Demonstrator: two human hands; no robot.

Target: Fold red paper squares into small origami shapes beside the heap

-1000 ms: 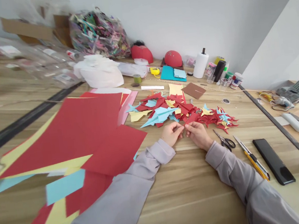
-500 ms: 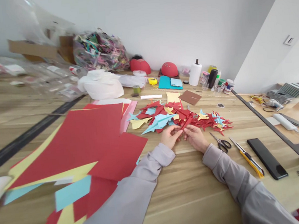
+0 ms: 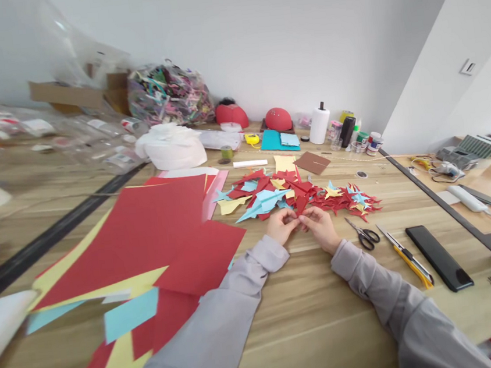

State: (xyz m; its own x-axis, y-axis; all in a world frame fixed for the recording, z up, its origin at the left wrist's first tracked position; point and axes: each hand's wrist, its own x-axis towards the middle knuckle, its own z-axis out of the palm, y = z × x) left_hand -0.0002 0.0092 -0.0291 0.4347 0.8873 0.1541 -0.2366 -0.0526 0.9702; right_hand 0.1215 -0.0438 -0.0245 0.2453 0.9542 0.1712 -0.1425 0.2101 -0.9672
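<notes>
My left hand (image 3: 281, 226) and my right hand (image 3: 321, 227) meet in front of a pile of folded paper. Between their fingertips is a small red folded paper (image 3: 301, 205), pinched from both sides; its lower part is hidden by the fingers. Right behind it lie red folded pieces (image 3: 303, 189), mixed with blue and yellow ones. A blue paper plane (image 3: 265, 201) rests just beyond my left hand. To the right of my right hand lie black-handled scissors (image 3: 365, 234) and a yellow utility knife (image 3: 407, 257).
Large red sheets (image 3: 165, 216) with yellow and blue ones cover the left side. A black phone (image 3: 440, 257) lies at the right. Along the wall stand a white bottle (image 3: 319, 125), small jars, a yellow tape measure (image 3: 252, 139) and a bag of colourful scraps (image 3: 170, 92).
The red paper between my fingers looks shorter and more upright; before, it showed as a longer slanted strip. My hands stay close together. The view has shifted slightly.
</notes>
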